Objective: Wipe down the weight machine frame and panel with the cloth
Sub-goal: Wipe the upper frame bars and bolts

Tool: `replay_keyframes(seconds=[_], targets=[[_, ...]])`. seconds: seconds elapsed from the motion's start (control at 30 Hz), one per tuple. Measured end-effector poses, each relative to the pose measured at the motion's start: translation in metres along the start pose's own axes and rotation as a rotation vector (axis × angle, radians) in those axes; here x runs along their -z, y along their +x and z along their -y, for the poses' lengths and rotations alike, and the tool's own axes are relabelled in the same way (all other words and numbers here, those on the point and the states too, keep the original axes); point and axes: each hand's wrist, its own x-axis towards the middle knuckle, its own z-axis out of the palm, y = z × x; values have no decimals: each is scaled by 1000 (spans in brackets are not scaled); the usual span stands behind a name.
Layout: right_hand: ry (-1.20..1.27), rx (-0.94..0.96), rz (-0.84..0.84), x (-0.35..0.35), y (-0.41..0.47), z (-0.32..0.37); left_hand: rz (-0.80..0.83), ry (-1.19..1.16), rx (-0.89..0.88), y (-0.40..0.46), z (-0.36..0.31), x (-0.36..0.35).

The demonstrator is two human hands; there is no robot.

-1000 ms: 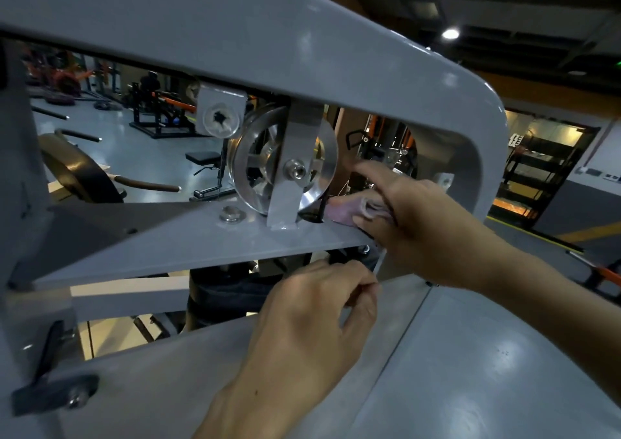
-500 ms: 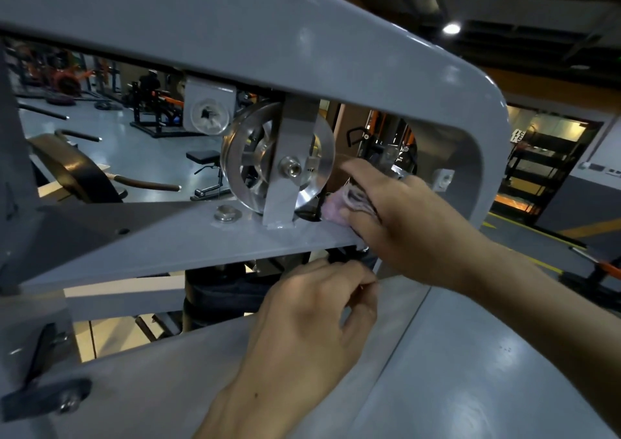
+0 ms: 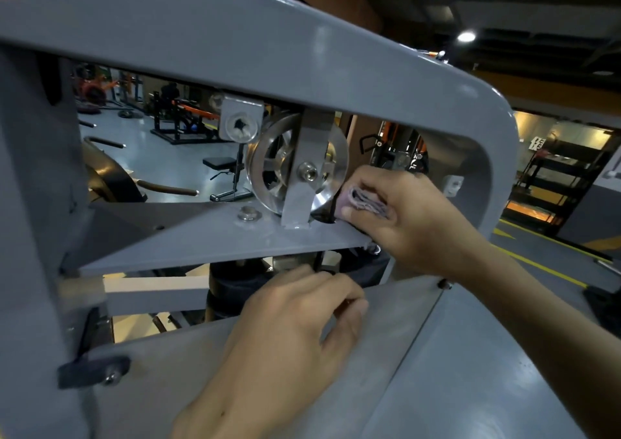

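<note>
Our right hand (image 3: 413, 216) pinches the folded cloth (image 3: 364, 201) against the frame (image 3: 235, 237) beside the pulley (image 3: 295, 166); our left hand (image 3: 289, 331), fingers curled, grips the panel (image 3: 470, 371) edge below.

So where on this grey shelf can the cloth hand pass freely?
Free: the shelf strip left of the bolt. Crowded: between pulley and right hand with cloth.

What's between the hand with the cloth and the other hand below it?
In the head view, the grey crossbar edge and a dark gap lie between the right hand, which holds the folded cloth, and the left hand.
</note>
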Motion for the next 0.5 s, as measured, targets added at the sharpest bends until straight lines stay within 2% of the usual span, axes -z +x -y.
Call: replay_keyframes(seconds=[0.13,0.2,0.27,0.37,0.43,0.5], targets=[[110,122,43,12,-26,5,-23,93,16,-10,11,24],[36,107,41,16,-27,0,-32,125,24,-11,14,31],[-113,12,12,15,-16,-9,-30,145,32,-10,16,32],[-136,-166,-168,6,3,-10,-22,164,50,-12,16,30],[-124,-216,-274,-3,12,-1,-34,166,55,-13,17,29],[-10,-221,-317,-12,16,9,-50,171,51,-13,16,28]])
